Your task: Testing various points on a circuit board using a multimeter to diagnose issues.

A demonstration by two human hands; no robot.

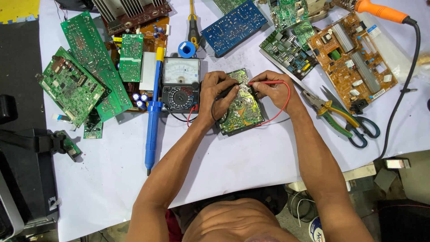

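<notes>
A green circuit board [239,104] is seen lying solder-side up on the white sheet [233,161] at the centre of the bench, just to the 3 o'clock side of the analogue multimeter [180,84]. Its long axis is tilted slightly off vertical, running from about 6 o'clock near the body to about 12 o'clock away from it.

The left hand [218,93] is pressed on the board's 9 o'clock edge, its fingers closed around a black probe [228,91]. The right hand [274,89] is pinched on a red probe [260,83], tip pointed toward 9 o'clock onto the board's far end; the red lead [283,104] is looped round to 3 o'clock.

A blue desoldering pump [152,112] is laid lengthwise at 9 o'clock of the meter. Pliers [329,114] with green-yellow handles and scissors [360,127] are noted at 3 o'clock. Further out, green boards [87,67] are piled at 10 o'clock, a blue board [235,28] at 12 o'clock, a brown board [354,60] at 2 o'clock, and an orange-handled soldering iron [380,11] at the far corner. Dark floor [20,76] is visible past the sheet's 9 o'clock edge.
</notes>
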